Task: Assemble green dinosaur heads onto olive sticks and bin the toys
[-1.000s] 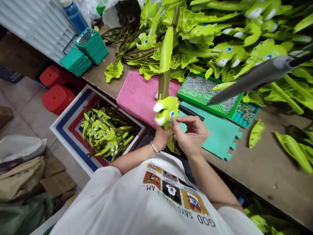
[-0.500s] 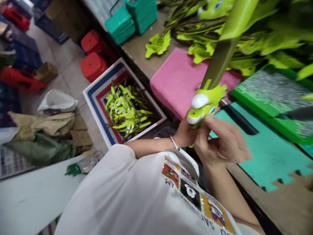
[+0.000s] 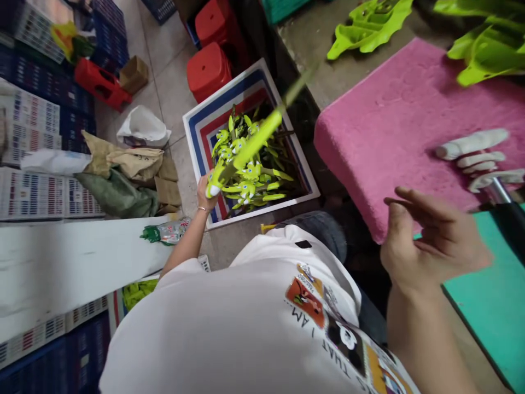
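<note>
My left hand [image 3: 205,192] is closed around the head end of a long lime-green plastic toy animal [image 3: 258,139], with a white muzzle and blurred by motion. I hold it out over a striped box [image 3: 191,128], where several similar green toys [image 3: 246,186] with white-and-blue eyes lie heaped. My right hand [image 3: 435,241] is in the air beside the near edge of a pink padded cushion [image 3: 369,120], its fingers loosely bent and apart from the thumb, with nothing in it. On the cushion lies a white glove [image 3: 476,148], near a black-handled tool [image 3: 511,213] with a metal shaft.
More green plastic pieces [image 3: 369,30] lie on the bench behind the cushion. A teal mat [image 3: 484,290] covers the bench at the right. Red stools [image 3: 209,71] stand beyond the box. On the left are a white tabletop [image 3: 82,262], a plastic bottle [image 3: 172,232] and stacked crates [image 3: 36,191].
Both hands were together on the toy over the bench. My left hand has carried it left to the box, and my right hand has let go. The view has swung left.
</note>
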### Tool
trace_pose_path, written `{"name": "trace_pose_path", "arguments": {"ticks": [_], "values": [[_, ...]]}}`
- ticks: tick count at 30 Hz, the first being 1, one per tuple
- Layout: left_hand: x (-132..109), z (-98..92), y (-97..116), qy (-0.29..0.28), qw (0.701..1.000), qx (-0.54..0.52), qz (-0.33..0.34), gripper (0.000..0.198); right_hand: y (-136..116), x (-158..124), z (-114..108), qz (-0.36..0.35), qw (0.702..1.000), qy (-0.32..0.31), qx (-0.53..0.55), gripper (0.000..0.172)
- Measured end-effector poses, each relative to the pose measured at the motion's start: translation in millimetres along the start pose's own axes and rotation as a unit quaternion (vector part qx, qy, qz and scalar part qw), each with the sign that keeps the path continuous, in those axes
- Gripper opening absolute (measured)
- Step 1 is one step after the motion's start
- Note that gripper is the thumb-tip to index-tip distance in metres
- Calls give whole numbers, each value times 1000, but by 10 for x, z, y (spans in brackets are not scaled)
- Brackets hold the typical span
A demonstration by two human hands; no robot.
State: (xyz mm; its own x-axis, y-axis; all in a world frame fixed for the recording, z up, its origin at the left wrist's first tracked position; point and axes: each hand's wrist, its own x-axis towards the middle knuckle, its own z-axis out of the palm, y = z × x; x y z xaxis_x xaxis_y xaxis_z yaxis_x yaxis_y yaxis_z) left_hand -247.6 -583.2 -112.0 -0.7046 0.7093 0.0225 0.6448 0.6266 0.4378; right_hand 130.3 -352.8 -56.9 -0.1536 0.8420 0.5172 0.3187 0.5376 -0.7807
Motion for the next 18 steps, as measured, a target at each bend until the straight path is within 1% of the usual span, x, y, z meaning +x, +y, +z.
{"name": "trace_pose_path", "arguments": {"ticks": [2,4,6,8,11,14,16,18], "values": [[-223,-57,-289,-45,996,72,-39,44,96,-98,1,20,999,-40,-29,23],[-422,-53,-475,-109,984,127,-60,44,158,-167,9,35,996,-69,-51,23],[-544,34,-586,-171,969,168,-67,43,185,-206,20,39,994,-77,-64,22],[-569,205,-635,-220,952,198,-71,39,189,-225,29,38,994,-82,-68,19],[-457,557,-611,-276,932,225,-72,40,200,-246,31,41,992,-95,-70,19],[-287,895,-483,-322,916,230,-68,40,239,-264,17,60,990,-94,-80,21],[-206,1049,-333,-345,908,229,-64,40,262,-269,0,80,988,-91,-95,24],[-161,1123,-139,-360,901,232,-64,40,269,-263,-26,86,986,-96,-109,26]]}}
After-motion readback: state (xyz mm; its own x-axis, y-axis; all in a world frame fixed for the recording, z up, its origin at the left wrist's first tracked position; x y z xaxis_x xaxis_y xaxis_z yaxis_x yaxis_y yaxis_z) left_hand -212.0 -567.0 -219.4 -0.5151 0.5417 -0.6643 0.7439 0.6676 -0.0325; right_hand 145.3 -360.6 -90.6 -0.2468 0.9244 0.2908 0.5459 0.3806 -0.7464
